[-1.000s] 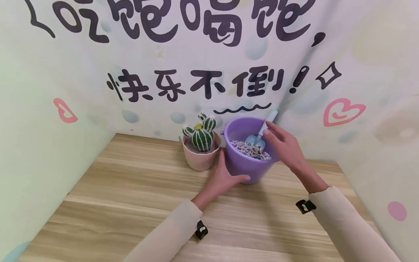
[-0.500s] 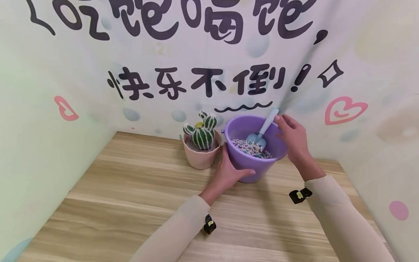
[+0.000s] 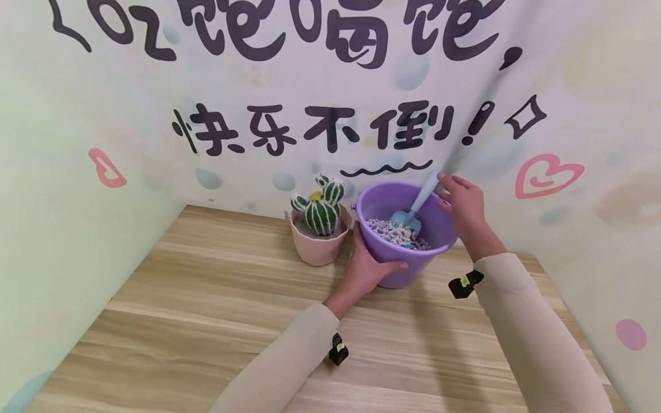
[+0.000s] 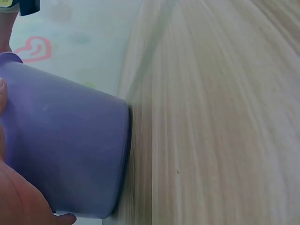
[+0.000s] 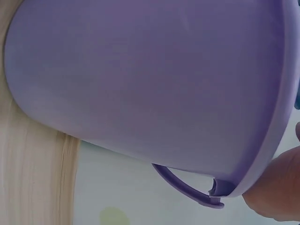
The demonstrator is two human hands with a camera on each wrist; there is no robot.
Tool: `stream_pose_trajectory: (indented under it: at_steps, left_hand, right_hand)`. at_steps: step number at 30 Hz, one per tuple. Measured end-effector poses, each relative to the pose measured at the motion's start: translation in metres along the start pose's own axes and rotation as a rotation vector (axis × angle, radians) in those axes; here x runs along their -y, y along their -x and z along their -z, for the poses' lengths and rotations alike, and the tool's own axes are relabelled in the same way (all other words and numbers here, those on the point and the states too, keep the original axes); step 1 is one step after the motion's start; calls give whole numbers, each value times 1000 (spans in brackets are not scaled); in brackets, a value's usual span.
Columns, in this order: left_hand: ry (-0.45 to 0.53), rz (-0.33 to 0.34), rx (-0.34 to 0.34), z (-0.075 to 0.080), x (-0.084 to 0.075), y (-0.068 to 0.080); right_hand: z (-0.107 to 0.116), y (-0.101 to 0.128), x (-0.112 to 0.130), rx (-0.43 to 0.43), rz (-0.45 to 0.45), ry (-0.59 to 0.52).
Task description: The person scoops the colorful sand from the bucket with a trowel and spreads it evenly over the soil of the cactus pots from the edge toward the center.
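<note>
Left hand curled round the near wall of the bucket beside the cactus pot; right hand, fingers loose, at the far rim, nearest the scoop handle slanting up-right.

Bucket on table near back wall; potted cactus just left of bucket; pebbles and scoop inside bucket.

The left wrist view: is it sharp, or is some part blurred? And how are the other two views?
Left wrist view: table grain smeared into streaks, purple bucket soft. Right wrist view: bucket wall fills the frame, featureless. Head view: sharp, even light, wall edges bowed by the wide lens.
</note>
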State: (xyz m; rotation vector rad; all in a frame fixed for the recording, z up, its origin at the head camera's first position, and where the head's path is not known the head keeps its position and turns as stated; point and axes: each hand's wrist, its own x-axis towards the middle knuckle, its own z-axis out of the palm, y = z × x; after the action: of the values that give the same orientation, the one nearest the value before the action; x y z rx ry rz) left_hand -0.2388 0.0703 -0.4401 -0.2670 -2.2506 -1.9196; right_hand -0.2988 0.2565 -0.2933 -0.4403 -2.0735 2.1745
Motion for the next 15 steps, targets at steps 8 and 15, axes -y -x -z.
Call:
stream_pose_trajectory:
  at_steps: [8,15]
  left_hand:
    - [-12,-26,-47,-2,3,-3]
    - [-7,-41,-43,-3,4,-3]
  right_hand:
    - [-4,-7,-1,-70,-24,15]
    - [-9,-7,-3,-56,-31,75]
